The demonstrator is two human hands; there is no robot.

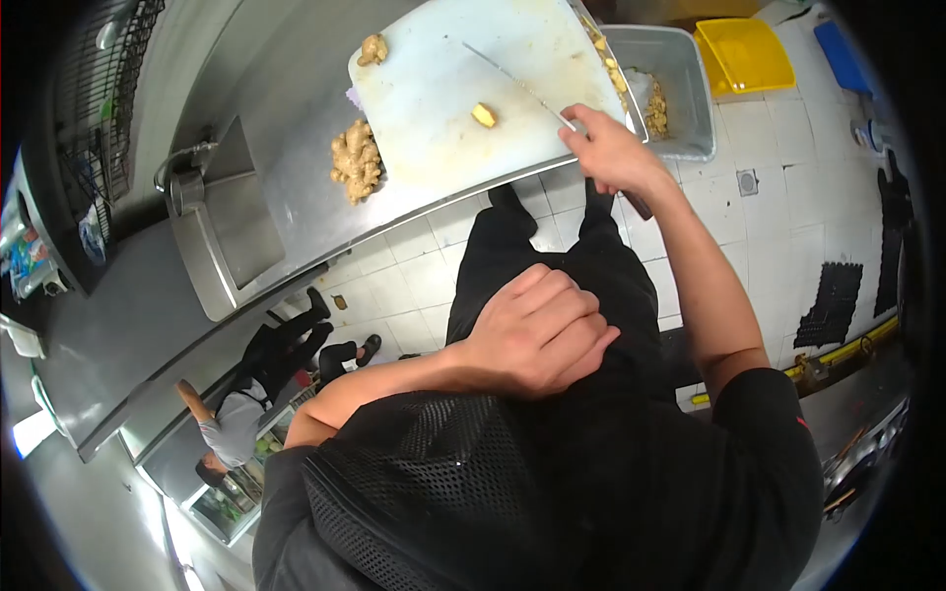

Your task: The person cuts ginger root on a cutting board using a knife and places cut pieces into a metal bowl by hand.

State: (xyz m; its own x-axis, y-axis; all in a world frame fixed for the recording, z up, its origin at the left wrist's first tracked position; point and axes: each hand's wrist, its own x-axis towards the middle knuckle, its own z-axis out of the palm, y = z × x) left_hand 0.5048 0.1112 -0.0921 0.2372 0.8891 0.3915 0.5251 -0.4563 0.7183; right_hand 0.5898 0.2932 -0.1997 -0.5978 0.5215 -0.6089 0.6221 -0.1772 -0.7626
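Gripping knife (513,79) in right hand (615,154); curling left hand (537,330) closed. Partway through, apparently: showing cut pieces (657,110) upper right, chunk (483,115) on board (424,103), uncut ginger (356,163) upper left.

A board (434,98) sits on a counter (305,158), a cut piece (483,115) near its middle and a knob (372,49) at its far left. A ginger pile (356,163) rests just beside the board's left edge, with a sink (241,231) farther left. A knife (512,79), held in the right hand (606,153), crosses above the board's right half. Right of the board come a tray (636,118) of pieces, a gray bin (690,98), then a yellow bin (744,56). A co-worker (238,424) is well to the board's near left.
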